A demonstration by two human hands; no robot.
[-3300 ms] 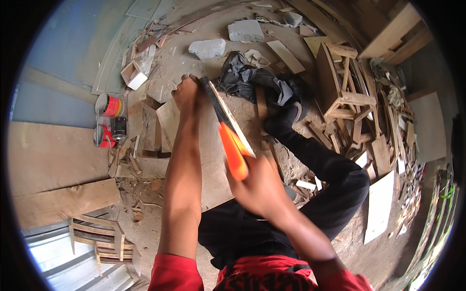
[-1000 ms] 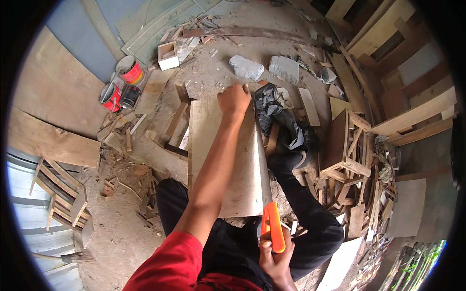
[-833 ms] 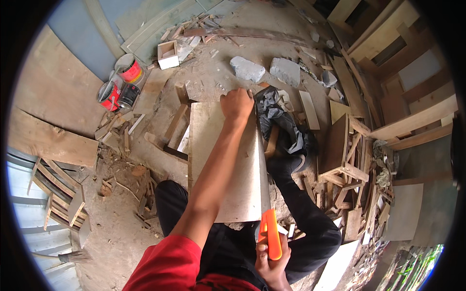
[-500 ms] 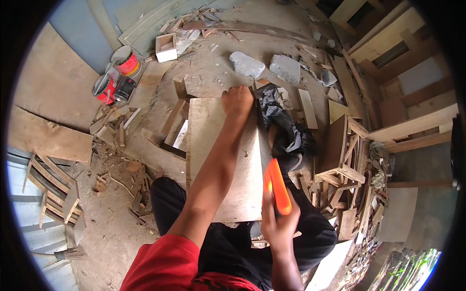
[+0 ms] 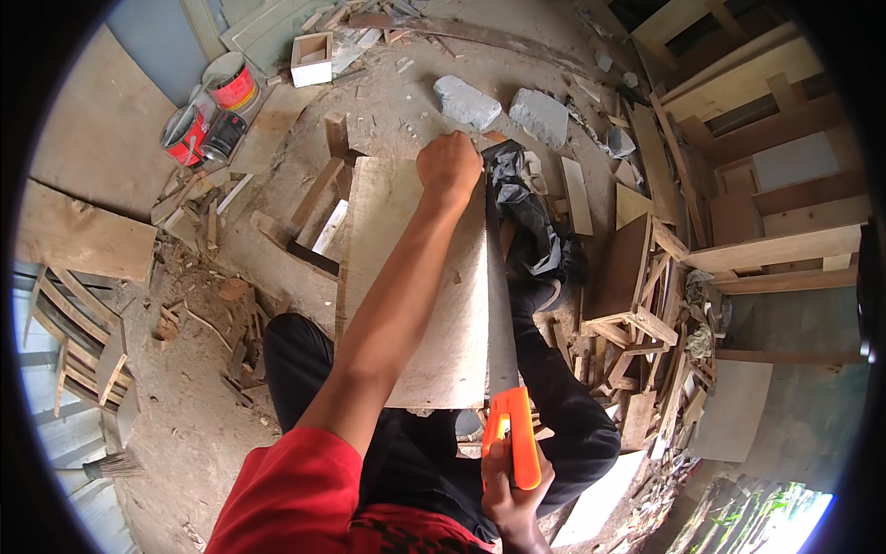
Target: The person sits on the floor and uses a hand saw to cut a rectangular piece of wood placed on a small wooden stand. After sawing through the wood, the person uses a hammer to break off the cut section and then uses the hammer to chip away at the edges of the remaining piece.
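Observation:
A pale wooden board (image 5: 388, 212) lies lengthwise in front of me, its near end above my lap. My left hand (image 5: 449, 164) is closed at its far right corner, the fingers seemingly curled over the edge and mostly hidden. Along the board's right edge runs the long grey blade of a handsaw (image 5: 499, 323). My right hand (image 5: 513, 494) grips the saw's orange handle, just off the near right corner. Whether the teeth are in the wood cannot be seen. Black plastic (image 5: 521, 217) lies to the right of the far end.
Wooden frame pieces (image 5: 314, 208) stand left of the board. Paint cans (image 5: 228, 81) and a small wooden box (image 5: 312, 59) sit far left. Two grey blocks (image 5: 466, 102) lie beyond. Scrap wood and a wooden frame (image 5: 623, 277) crowd the right side.
My right hand has drawn the saw back toward me, so more of its blade shows along the board's edge. My left hand keeps its place on the board.

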